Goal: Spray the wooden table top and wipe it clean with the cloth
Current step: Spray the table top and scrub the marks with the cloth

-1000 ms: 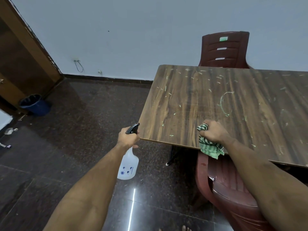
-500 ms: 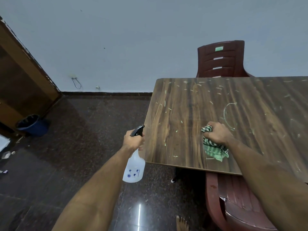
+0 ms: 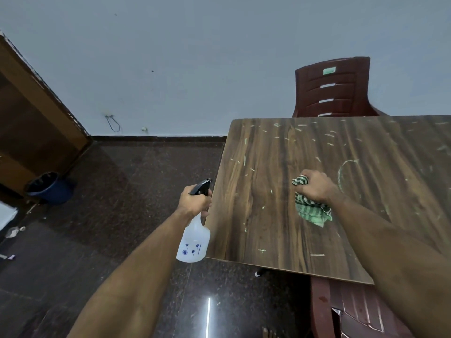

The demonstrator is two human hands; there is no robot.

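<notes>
The table (image 3: 280,191) fills the right half of the view, its wooden top streaked all over with pale green marks: short dashes near the far edge, a ring-shaped smear to the right, a few flecks by the near edge. No wet sheen or droplets can be made out on it, so as far as can be judged the cleaning has hardly begun; nearly the whole top is left to spray and wipe.

The cloth (image 3: 311,211), green and striped, is bunched in the right hand (image 3: 316,186), which is closed tight around it and presses it onto the top, left of the ring mark. The left hand (image 3: 194,202) is wrapped around the neck of the bottle (image 3: 194,242), a translucent white sprayer with a black nozzle, held just off the table's left edge with the nozzle aimed toward the wood. Whether a finger is squeezing the trigger cannot be told.

One chair (image 3: 334,91) stands behind the table against the wall; a bin (image 3: 50,187) sits on the dark floor far left.
</notes>
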